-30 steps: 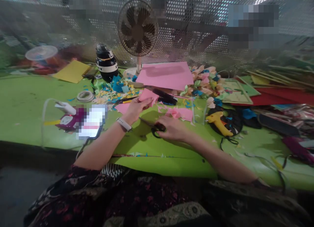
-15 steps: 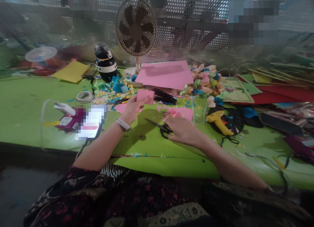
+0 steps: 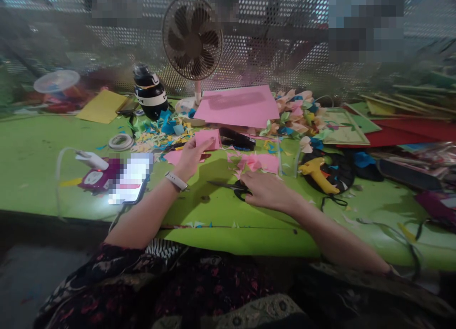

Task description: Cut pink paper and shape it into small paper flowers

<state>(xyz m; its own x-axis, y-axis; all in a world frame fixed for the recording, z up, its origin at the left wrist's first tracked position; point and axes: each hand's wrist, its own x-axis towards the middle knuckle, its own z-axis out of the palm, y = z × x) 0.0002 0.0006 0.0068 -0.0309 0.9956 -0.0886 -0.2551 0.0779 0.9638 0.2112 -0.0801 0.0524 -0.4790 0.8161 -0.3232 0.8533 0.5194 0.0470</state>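
Observation:
My left hand is raised over the green table and pinches a small folded pink paper by its lower edge. A pale watch band circles that wrist. My right hand rests low on the table with its fingers closed round the black handles of a pair of scissors, whose blades point left along the surface. Pink paper offcuts lie just behind the right hand.
A desk fan stands at the back beside a large pink sheet and a black-and-white helmet. A yellow glue gun lies right of my hand, a lit phone left. Paper scraps, folded flowers and coloured sheets crowd the far side.
My right hand slid the scissors a little to the right along the table. My left hand turned the pink paper so that it stands more squarely.

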